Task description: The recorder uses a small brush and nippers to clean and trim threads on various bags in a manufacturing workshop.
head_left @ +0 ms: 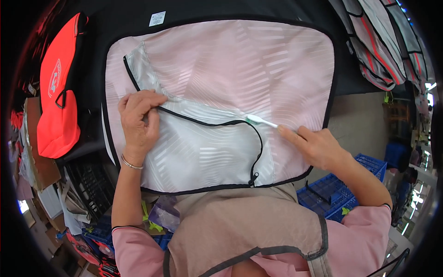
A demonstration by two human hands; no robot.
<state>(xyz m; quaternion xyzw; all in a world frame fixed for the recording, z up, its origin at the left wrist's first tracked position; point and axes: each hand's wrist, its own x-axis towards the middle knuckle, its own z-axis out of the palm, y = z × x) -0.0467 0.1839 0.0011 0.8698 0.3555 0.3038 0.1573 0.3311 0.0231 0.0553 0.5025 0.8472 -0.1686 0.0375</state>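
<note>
A large pink and silver-white fabric panel (221, 64) with black edge binding lies spread in front of me. A black zipper (207, 124) curves across its lower part and ends in a puller near the front edge. My left hand (140, 120), with a bracelet at the wrist, pinches the fabric beside the zipper; its fingertips are partly hidden. In my right hand (318, 145) is a white toothbrush (264, 121). Its head touches the silvery fabric just above the zipper's bend, where a small green tint shows.
A bright red fabric bag (60, 92) lies at the left on the black work surface (194, 11). Striped grey and red fabric pieces (374, 41) hang over the far right. Blue plastic crates (337, 189) stand below my right arm. A white label (157, 18) lies behind the panel.
</note>
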